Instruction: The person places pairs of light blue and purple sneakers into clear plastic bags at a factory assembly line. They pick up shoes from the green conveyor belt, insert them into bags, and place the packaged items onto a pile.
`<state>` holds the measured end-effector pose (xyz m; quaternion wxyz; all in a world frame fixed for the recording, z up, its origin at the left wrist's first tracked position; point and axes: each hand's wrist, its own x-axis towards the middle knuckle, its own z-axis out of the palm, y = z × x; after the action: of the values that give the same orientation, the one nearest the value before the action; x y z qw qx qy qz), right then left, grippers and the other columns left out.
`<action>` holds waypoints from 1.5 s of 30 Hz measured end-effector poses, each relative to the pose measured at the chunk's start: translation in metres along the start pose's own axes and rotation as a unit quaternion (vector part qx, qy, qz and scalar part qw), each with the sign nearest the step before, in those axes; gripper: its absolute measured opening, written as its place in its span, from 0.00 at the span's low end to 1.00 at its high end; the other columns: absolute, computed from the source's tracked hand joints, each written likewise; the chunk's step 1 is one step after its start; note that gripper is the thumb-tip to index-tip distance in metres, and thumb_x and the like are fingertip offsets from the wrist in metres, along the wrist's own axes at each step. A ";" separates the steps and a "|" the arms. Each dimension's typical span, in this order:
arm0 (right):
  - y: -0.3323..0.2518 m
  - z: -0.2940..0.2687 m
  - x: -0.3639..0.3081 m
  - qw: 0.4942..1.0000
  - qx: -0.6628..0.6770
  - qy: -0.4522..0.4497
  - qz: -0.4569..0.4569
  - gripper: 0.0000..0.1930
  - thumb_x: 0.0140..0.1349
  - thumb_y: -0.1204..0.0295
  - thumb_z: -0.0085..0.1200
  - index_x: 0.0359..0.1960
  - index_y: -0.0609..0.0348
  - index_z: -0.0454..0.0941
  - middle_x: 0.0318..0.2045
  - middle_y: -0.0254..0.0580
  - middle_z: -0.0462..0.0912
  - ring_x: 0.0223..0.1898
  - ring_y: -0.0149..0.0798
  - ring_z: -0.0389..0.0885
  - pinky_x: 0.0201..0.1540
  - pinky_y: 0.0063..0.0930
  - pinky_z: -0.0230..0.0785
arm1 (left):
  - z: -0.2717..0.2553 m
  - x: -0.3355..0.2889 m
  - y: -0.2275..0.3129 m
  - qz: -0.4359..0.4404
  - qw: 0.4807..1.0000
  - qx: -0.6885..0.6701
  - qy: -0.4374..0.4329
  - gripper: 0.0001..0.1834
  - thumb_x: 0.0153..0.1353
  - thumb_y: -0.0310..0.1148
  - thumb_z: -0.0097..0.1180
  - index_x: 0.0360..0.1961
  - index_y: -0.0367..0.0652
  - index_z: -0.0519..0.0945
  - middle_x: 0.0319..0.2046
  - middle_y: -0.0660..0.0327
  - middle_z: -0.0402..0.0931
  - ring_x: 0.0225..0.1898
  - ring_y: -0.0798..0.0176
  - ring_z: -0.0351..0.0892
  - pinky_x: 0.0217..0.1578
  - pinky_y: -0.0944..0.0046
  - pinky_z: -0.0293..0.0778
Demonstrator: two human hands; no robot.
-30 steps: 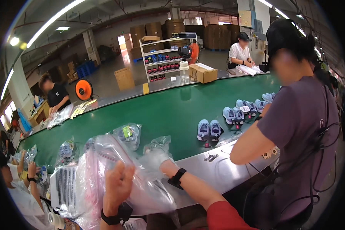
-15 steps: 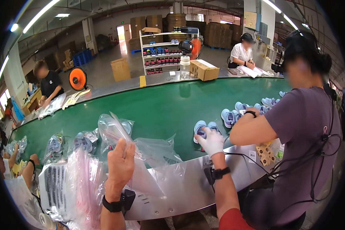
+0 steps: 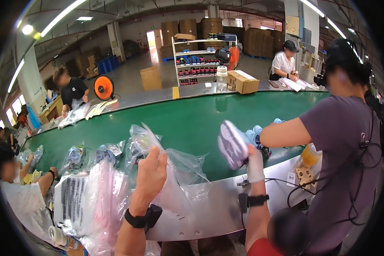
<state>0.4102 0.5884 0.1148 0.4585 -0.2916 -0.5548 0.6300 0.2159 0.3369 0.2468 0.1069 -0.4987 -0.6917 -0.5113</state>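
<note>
Clear plastic bag (image 3: 175,170) sits raised over the near steel edge of the surface (image 3: 209,209), its mouth pinched up in our left hand (image 3: 151,173), grip clamped on the film. Our right hand (image 3: 255,164), gloved, has its grip closed on a small pale shoe (image 3: 232,144), sole turned toward us, held above the green conveyor belt (image 3: 192,123) and well apart from the bag. More bagged pairs (image 3: 94,155) lie on the belt to our left; a stack of flat bags (image 3: 85,200) rests near our left wrist. A co-worker in a purple shirt (image 3: 341,141) reaches across at our right. We judge the risks: thin film could slip or collapse shut, the shoe could snag the bag's mouth, and the co-worker's arm crowds the right hand.
</note>
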 end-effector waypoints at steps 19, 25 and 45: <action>-0.070 0.125 -0.143 0.650 -0.666 -0.200 -0.306 0.11 0.53 0.58 0.52 0.30 0.49 0.81 0.30 0.44 0.80 0.36 0.43 0.78 0.41 0.38 0.62 | -0.006 -0.056 0.052 0.073 0.989 -0.070 -0.105 0.10 0.61 0.30 0.52 0.30 0.35 0.68 0.15 0.43 0.65 0.14 0.49 0.60 0.17 0.57 0.61; 0.031 0.153 -0.140 0.719 -0.506 -0.322 -0.352 0.08 0.56 0.69 0.48 0.36 0.50 0.77 0.36 0.43 0.78 0.42 0.43 0.75 0.46 0.37 0.63 | 0.008 -0.027 0.046 0.230 0.969 0.012 -0.095 0.08 0.62 0.30 0.47 0.31 0.35 0.68 0.16 0.44 0.67 0.19 0.45 0.73 0.18 0.52 0.64; 0.063 0.289 -0.013 0.760 -0.571 -0.119 -0.286 0.15 0.56 0.64 0.46 0.44 0.51 0.75 0.37 0.48 0.80 0.48 0.50 0.76 0.55 0.47 0.60 | -0.033 -0.081 -0.009 -0.203 0.964 -0.165 -0.033 0.07 0.58 0.29 0.57 0.27 0.41 0.72 0.18 0.71 0.68 0.22 0.80 0.63 0.19 0.72 0.61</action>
<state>0.1463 0.4543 0.1136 0.2965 -0.2497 -0.9195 0.0659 0.2357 0.2633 0.2027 -0.1061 -0.3750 -0.6874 -0.6128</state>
